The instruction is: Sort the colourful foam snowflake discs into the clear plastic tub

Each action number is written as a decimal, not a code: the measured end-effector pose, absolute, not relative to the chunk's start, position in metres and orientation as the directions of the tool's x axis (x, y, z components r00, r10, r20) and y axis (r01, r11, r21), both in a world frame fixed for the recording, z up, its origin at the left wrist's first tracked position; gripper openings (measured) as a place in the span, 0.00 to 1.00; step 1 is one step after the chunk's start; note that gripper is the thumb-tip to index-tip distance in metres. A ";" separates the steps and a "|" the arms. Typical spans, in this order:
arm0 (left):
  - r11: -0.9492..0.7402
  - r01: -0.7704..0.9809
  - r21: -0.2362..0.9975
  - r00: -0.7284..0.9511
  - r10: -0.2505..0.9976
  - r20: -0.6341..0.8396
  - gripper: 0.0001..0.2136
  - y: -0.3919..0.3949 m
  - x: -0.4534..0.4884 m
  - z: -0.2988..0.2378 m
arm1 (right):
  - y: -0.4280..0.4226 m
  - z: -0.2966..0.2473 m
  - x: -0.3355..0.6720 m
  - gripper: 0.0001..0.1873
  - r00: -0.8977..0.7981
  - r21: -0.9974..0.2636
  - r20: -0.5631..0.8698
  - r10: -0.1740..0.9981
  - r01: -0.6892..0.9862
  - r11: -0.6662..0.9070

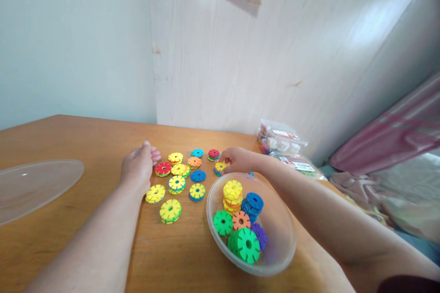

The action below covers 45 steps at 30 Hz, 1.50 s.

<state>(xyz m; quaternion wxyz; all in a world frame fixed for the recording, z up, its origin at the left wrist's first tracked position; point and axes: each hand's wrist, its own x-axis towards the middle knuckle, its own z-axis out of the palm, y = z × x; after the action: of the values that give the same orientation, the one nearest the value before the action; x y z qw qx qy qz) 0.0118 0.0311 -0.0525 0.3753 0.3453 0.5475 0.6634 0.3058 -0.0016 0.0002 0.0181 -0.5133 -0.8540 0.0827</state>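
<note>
Several flat, notched plastic discs lie on the wooden table, some stacked. My left hand [139,167] rests at the left of the group, fingers held out and nothing visible in it. Nearest to it are a red disc [163,169] and a yellow disc [155,193]. On the far side of a clear round bowl [280,252], my right hand [239,160] has its fingertips closed at a yellow disc [220,166] with blue under it. A red disc [213,153] lies just beyond those fingertips. Inside the bowl are yellow, blue, green, orange and purple discs, partly stacked.
A clear lid [41,183] lies at the left of the table. Clear plastic boxes [282,139] are piled at the back right, against the wall [213,78]. Pink cloth [388,132] and bundled plastic [405,183] are beyond the table's right edge.
</note>
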 end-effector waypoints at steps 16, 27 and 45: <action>-0.108 -0.136 0.985 -0.473 0.880 0.031 0.13 0.029 0.013 -0.050 | -0.109 0.065 0.318 0.21 -0.407 -0.243 0.098 0.908 0.875 0.418; -0.099 -0.132 0.986 -0.468 0.883 0.026 0.13 0.030 0.012 -0.051 | -0.170 0.063 0.309 0.16 -0.491 -0.080 0.014 0.871 0.868 0.490; -0.090 -0.132 0.987 -0.469 0.883 0.018 0.12 0.027 0.012 -0.047 | -0.175 0.054 0.304 0.13 -0.539 -0.015 0.028 0.842 0.842 0.540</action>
<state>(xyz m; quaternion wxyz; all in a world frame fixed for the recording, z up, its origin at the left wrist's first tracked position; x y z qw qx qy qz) 0.0123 0.0275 -0.0465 0.3872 0.3399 0.5524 0.6552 0.3042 -0.1753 0.0541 0.0161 -0.4798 -0.8772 0.0000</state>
